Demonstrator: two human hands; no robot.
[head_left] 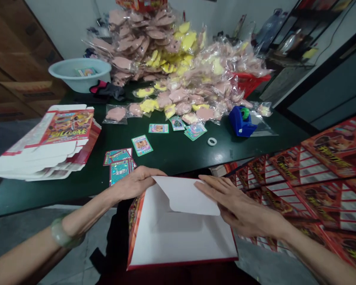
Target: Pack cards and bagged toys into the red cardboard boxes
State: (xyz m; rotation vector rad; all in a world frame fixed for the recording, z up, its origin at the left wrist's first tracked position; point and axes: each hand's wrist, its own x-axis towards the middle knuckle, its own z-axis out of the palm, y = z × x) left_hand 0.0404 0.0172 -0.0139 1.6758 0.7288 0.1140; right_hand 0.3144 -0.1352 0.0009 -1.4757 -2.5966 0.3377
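Head view: we look down on a flattened carton (pixel 178 237), white inside and red-printed at its edges, held just past the near edge of a dark green table (pixel 172 156). Its white flap (pixel 186 194) is folded in over the inner face. The left hand (pixel 133 184) sits at the carton's upper left, its fingers (pixel 148 174) together and curved over the edge; we cannot tell whether the thumb clamps beneath. The right hand (pixel 243 208) lies on the flap's right side, its fingers (pixel 213 186) slightly apart and resting flat, not clamped. A pale green bangle (pixel 65 233) circles the left wrist. Teal printed cards (pixel 122 173) lie just beyond the left hand. On the table we note a stack of flat cartons (pixel 44 142), a blue tape dispenser (pixel 240 120), and a heap of bagged pink and yellow pieces (pixel 154 51). More cartons (pixel 314 174) lie spread at right.
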